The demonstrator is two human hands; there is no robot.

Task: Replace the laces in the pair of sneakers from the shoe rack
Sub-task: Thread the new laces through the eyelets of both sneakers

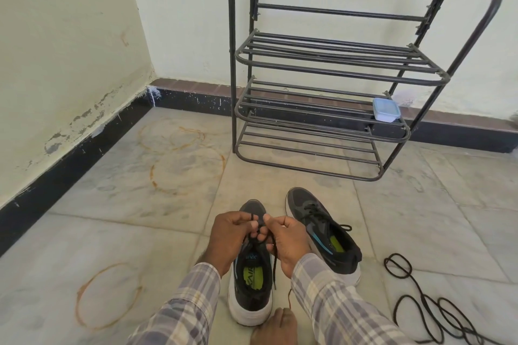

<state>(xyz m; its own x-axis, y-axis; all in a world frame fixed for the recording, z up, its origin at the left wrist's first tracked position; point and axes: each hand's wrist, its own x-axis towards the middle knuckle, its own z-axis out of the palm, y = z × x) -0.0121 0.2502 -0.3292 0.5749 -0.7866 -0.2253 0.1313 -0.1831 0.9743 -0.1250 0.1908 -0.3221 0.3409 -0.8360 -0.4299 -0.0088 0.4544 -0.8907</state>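
Head view: both sneakers are off the shoe rack and stand on the floor in front of the person. The near sneaker lies with its long axis running straight away from the person, heel closest and toe toward the rack. Both hands meet over its eyelets, just ahead of the tongue. The left hand has its fingers curled and pinches a small loop of the black lace at the fingertips. The right hand is curled too and pinches the same lace, and a free strand hangs from it back along the shoe's right edge toward the heel.

The work sits between the two hands, about equally near each. Any pull has to run across the shoe, left or right, not along it. The second sneaker stands just to the right, angled with its toe up and left, with a lace threaded. The loose laces lie coiled farther right, nearer the right hand. Whether the pinched lace is going in or coming out, I cannot tell.
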